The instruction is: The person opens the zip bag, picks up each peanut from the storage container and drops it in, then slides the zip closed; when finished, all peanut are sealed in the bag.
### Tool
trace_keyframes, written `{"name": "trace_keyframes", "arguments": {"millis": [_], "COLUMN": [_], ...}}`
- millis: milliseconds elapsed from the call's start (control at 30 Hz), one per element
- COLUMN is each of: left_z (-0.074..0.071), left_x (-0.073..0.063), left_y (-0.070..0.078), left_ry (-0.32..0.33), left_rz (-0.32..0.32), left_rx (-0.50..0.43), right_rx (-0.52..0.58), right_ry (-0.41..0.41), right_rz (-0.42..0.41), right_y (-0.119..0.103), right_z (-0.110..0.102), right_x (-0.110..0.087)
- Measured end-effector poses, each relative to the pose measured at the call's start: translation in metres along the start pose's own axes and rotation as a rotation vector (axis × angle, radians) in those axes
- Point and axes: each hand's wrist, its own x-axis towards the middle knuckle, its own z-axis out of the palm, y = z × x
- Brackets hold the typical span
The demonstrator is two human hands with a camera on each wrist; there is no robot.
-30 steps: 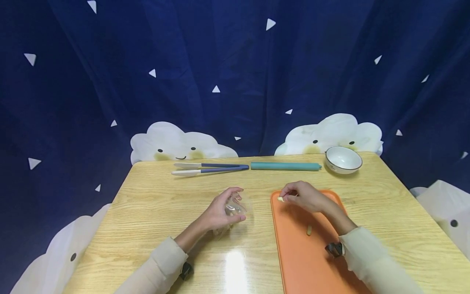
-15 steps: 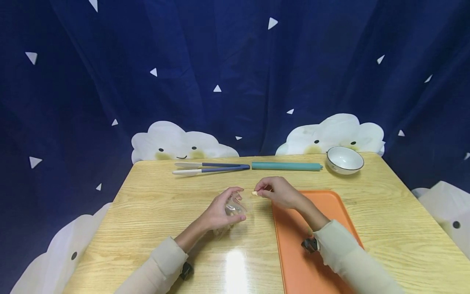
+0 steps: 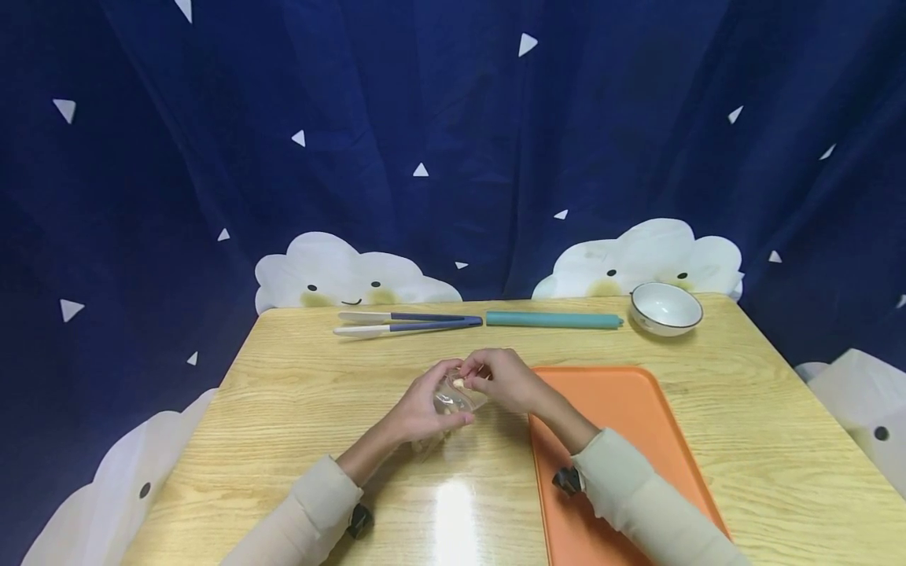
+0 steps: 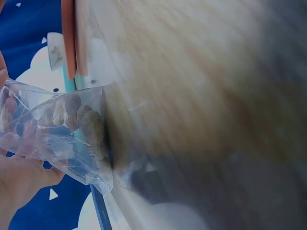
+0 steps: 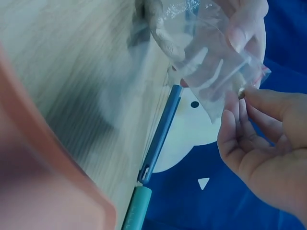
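My left hand (image 3: 418, 409) holds a clear plastic zip bag (image 3: 447, 402) upright on the wooden table, thumb and fingers spread round its open mouth. Several unshelled peanuts (image 4: 93, 129) lie at the bottom of the bag in the left wrist view. Between the thumb and fingertips of my right hand (image 3: 506, 381) is a small pale peanut (image 3: 458, 384), at the bag's mouth. In the right wrist view the bag's film (image 5: 211, 72) overlaps those fingertips, and the peanut is mostly covered by them.
An orange tray (image 3: 609, 397) lies on the right under my right forearm, which hides part of it. Along the back edge are blue-and-white tongs (image 3: 425, 325), a teal stick-shaped object (image 3: 552, 320) and a white bowl (image 3: 665, 305). A dark blue curtain (image 3: 453, 118) hangs behind.
My right hand has carried the peanut leftward from above the orange tray to the bag's mouth. The left hand and bag have stayed in place.
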Motion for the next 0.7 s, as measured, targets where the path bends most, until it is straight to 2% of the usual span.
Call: {"name": "trace_keyframes", "arguments": {"millis": [200,400,700], "left_z": [-0.001,-0.001,0.000], "left_x": [0.000,0.000,0.001], "left_y": [0.000,-0.001,-0.001], "left_ry": [0.002,0.000,-0.011], "left_rz": [-0.001,0.016,0.013], "left_rx": [-0.002,-0.005,-0.026], "right_rx": [0.044,0.127,0.064], "right_ry": [0.046,0.045,0.035], "right_rz": [-0.009,-0.009,0.051], "right_y": [0.000,0.007,0.035], "right_z": [0.003,-0.008,-0.032], "right_x": [-0.002,-0.010,-0.029]}}
